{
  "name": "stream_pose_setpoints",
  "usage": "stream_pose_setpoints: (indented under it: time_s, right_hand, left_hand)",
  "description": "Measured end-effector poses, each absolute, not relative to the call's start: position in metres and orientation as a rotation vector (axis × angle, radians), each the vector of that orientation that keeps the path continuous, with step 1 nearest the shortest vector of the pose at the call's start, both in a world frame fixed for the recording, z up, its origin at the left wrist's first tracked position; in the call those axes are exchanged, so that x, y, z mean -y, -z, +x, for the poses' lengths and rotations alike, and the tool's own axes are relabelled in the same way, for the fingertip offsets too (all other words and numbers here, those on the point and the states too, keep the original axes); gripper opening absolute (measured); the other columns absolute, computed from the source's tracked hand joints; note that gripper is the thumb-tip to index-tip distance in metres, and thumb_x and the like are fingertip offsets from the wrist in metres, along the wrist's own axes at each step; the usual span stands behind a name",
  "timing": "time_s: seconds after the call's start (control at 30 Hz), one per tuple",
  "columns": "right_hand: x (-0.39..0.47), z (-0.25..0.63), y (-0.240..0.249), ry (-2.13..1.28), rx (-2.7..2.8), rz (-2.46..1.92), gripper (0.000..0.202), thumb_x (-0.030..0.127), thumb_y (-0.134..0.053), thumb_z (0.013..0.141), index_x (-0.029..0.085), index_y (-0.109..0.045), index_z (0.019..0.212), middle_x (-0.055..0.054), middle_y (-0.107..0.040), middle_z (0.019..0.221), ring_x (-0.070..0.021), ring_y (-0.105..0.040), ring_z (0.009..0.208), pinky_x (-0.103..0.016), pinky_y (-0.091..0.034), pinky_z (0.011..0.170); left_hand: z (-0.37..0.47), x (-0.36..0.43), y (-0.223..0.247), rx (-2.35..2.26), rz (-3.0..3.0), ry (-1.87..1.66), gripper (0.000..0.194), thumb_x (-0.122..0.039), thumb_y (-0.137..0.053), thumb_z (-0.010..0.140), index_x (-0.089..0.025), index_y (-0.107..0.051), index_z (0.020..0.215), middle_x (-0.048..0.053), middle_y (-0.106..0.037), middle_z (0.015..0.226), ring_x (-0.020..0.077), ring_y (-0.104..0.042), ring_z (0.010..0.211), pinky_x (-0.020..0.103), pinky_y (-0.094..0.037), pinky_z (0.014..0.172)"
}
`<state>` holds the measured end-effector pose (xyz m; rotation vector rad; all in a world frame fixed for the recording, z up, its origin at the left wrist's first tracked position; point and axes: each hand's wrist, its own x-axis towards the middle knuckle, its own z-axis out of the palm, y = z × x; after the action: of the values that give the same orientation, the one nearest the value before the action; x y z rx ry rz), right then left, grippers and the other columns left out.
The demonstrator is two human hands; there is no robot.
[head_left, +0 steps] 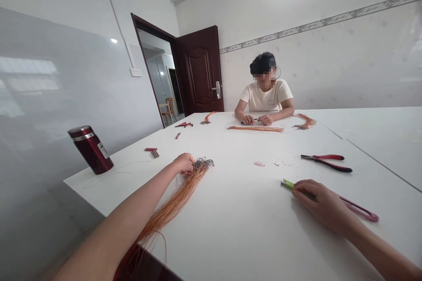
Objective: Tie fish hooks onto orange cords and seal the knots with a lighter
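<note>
A long bundle of orange cords (178, 202) with dark metal hooks at its far end lies across the left of the white table and hangs over the near edge. My left hand (184, 164) is closed at the hook end; what its fingers pinch is too small to make out. On the right, my right hand (314, 195) is wrapped round a green lighter (287, 184), whose metal tip points left. A pink looped tool (361, 209) sticks out past that hand on the table. Beyond it lie red-and-black pliers (326, 162).
A dark red flask (91, 149) stands at the table's left edge. Across the table (231, 197) sits a person (265, 92) with both hands on it, near more orange cords (255, 129). Small red-handled tools (183, 124) lie at the far left.
</note>
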<state>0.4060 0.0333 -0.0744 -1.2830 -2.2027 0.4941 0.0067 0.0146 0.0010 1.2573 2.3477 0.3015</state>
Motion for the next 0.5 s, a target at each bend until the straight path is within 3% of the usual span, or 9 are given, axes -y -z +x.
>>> stream_pose_setpoints:
  time_s: [0.33,0.5]
  right_hand:
    - [-0.039,0.408,0.082,-0.497,2.180,-1.252,0.027,0.043,-0.042,0.078,0.023,-0.060,0.076,-0.004,-0.060,0.094,-0.0213,-0.051,0.088,-0.030,-0.039,0.074]
    - [-0.033,0.400,0.074,-0.493,2.106,-1.259,0.025,0.039,-0.042,0.078,0.022,-0.060,0.075,-0.004,-0.061,0.085,-0.0207,-0.052,0.083,-0.031,-0.039,0.073]
  left_hand:
    - [0.006,-0.011,-0.015,-2.253,1.472,-0.759,0.025,-0.024,-0.050,0.081,-0.013,-0.049,0.103,0.004,-0.056,0.091,0.0113,-0.055,0.070,0.028,-0.048,0.061]
    - [0.040,-0.012,-0.032,-2.031,1.740,-1.138,0.039,-0.015,-0.058,0.067,-0.018,-0.050,0.105,0.000,-0.052,0.091,0.0067,-0.054,0.062,0.022,-0.044,0.064]
